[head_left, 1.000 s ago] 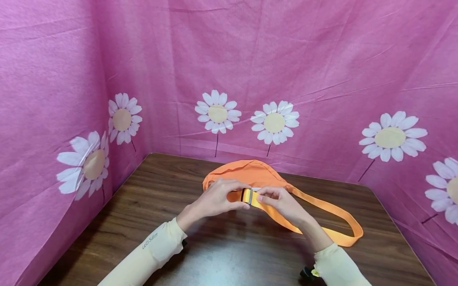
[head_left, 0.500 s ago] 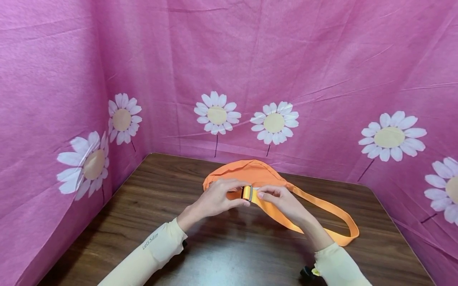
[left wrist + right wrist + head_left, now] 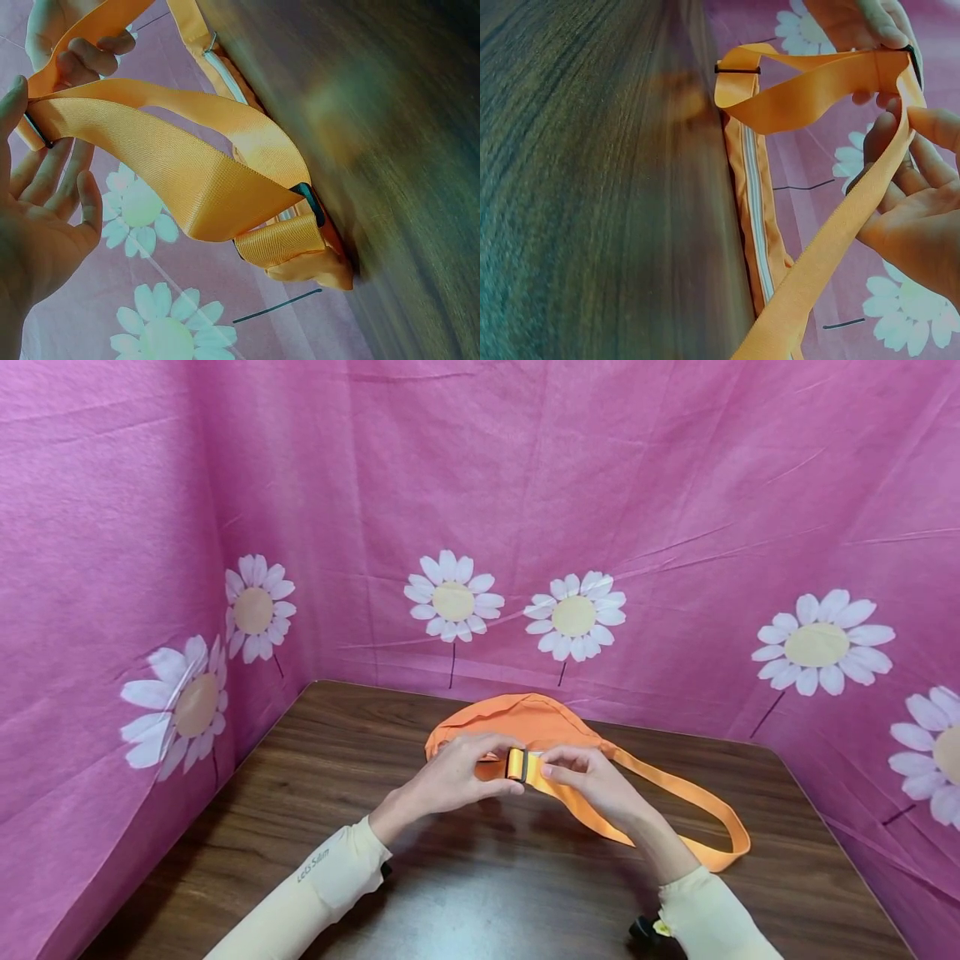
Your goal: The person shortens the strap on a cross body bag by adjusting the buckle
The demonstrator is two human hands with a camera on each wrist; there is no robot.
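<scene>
An orange waist bag [image 3: 525, 718] lies on the table near its back edge, its pale zipper [image 3: 754, 187] visible in the right wrist view. My left hand [image 3: 453, 772] pinches a dark strap slider [image 3: 517, 766] between thumb and fingers, in front of the bag. Just right of the slider, my right hand [image 3: 592, 781] pinches the orange strap [image 3: 693, 793], which loops out to the right and back to the bag. In the left wrist view a second dark buckle [image 3: 311, 204] joins the strap at the bag's end.
The dark wooden table [image 3: 247, 827] reaches back to a pink cloth [image 3: 637, 468] printed with white daisies, which hangs behind and on both sides. A small black object [image 3: 642, 933] shows beside the right sleeve.
The strap loop on the right has drawn in slightly toward the left. Both hands keep their grip, and the slider has turned and shifted only a little. The bag lies where it was.
</scene>
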